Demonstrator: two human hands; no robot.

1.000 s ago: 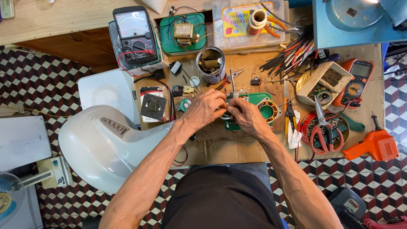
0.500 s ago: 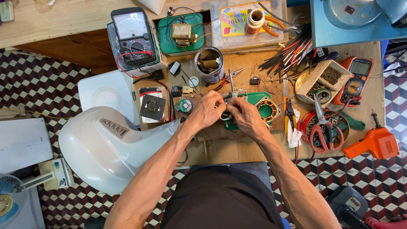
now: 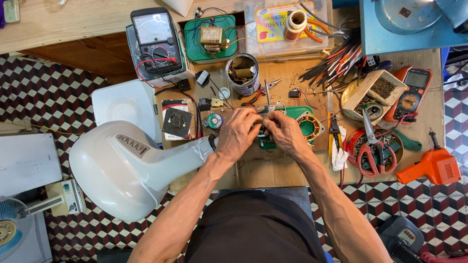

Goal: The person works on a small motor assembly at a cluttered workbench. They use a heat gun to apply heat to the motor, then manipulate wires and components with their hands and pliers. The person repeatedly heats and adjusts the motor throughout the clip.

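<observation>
My left hand (image 3: 238, 132) and my right hand (image 3: 285, 135) meet fingertip to fingertip at the middle of the wooden bench (image 3: 273, 170). Together they pinch a slim metal tool (image 3: 268, 103) whose shaft sticks up away from me. Right under the fingers lies a green motor part (image 3: 297, 113) with a ring of copper winding (image 3: 310, 125). The hands cover its left half. What the fingertips press on beneath the tool is hidden.
A white fan housing (image 3: 122, 165) lies at the left. Behind the hands stand an analog meter (image 3: 156, 41), a green tray with a transformer (image 3: 210, 36) and a tin can (image 3: 242, 73). At the right are red scissors (image 3: 373, 151), an orange meter (image 3: 412, 92) and an orange gun-shaped tool (image 3: 434, 168).
Both hands stay together over the green motor part; only the fingers have shifted slightly around the metal tool.
</observation>
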